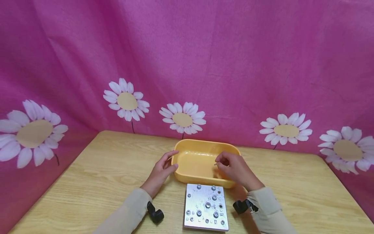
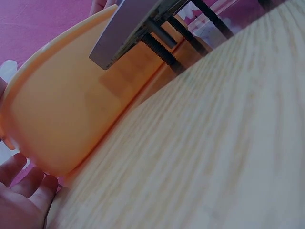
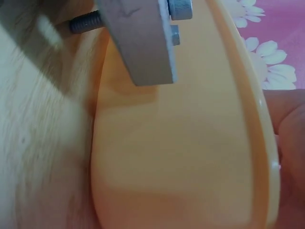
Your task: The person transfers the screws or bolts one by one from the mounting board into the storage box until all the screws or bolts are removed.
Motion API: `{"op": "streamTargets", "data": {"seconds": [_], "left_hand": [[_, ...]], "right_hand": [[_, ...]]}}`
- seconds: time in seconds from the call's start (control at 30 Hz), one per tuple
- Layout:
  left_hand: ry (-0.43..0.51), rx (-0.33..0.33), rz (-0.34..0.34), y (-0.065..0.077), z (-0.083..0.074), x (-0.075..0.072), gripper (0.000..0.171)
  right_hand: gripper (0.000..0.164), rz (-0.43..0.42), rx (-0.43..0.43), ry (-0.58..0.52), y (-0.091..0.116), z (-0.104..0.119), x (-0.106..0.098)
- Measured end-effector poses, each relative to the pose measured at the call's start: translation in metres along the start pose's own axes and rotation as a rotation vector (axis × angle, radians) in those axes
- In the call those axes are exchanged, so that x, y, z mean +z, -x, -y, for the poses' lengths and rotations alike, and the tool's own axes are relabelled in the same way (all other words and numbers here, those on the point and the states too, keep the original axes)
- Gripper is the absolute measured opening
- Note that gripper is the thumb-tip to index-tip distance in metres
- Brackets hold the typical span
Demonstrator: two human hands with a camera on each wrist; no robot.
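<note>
A yellow plastic tray (image 1: pixel 201 178) with a raised rim stands on the table. My left hand (image 1: pixel 162 170) grips its left end, thumb and index finger at the rim. In the left wrist view, other fingers (image 2: pixel 28 186) curl against the tray's outer wall. Over the tray's right part is my right hand (image 1: pixel 232 165), thumb and index finger pinching a small thin piece (image 1: pixel 216 164) too tiny to identify. Nearer me, a silvery metal plate (image 1: pixel 201 198) carries several socket-head screws (image 1: pixel 207 205). Threaded screw ends (image 2: pixel 159 50) stick out beneath it in the left wrist view.
The light wooden table (image 1: pixel 122 162) runs up to a pink cloth (image 1: pixel 210 65) printed with white daisies at the back and sides. A black wrist camera (image 1: pixel 155 213) sits at the left cuff, and another black wrist camera (image 1: pixel 241 206) at the right.
</note>
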State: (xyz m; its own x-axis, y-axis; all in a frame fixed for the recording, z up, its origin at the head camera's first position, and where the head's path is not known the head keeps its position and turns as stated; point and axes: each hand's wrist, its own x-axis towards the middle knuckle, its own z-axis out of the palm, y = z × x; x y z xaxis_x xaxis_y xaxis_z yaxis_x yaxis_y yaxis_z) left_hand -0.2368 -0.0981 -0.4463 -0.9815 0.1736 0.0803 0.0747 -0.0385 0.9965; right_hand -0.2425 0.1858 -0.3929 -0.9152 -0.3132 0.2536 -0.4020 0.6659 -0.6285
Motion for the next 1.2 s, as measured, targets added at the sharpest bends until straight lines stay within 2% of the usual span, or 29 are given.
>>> {"op": "streamTargets", "data": {"seconds": [0.13, 0.37, 0.63, 0.87, 1.1, 1.2], "left_hand": [[-0.011, -0.007, -0.003, -0.0002, 0.0006, -0.0002, 0.047], [-0.014, 0.017, -0.003, -0.0003, 0.0007, -0.0006, 0.046], [-0.017, -0.002, -0.001, 0.0008, -0.0005, 0.0002, 0.047], [-0.012, -0.01, 0.006, -0.0006, -0.0011, -0.0006, 0.048], [-0.022, -0.014, 0.004, -0.0012, 0.0002, -0.0007, 0.047], [-0.009, -0.009, 0.004, -0.0014, 0.0006, -0.0005, 0.047]], "right_hand": [[0.006, 0.02, -0.011, -0.001, -0.0013, -0.0003, 0.0016], [0.008, 0.046, 0.006, 0.03, -0.004, -0.0007, 0.0041], [0.012, 0.072, 0.034, 0.087, -0.0031, 0.0007, 0.0066], [0.014, 0.063, 0.021, 0.108, -0.0041, 0.0008, 0.007], [0.028, 0.056, 0.051, 0.114, -0.0041, -0.0004, 0.0088], [0.027, 0.047, 0.051, 0.099, -0.0033, 0.0001, 0.0072]]}}
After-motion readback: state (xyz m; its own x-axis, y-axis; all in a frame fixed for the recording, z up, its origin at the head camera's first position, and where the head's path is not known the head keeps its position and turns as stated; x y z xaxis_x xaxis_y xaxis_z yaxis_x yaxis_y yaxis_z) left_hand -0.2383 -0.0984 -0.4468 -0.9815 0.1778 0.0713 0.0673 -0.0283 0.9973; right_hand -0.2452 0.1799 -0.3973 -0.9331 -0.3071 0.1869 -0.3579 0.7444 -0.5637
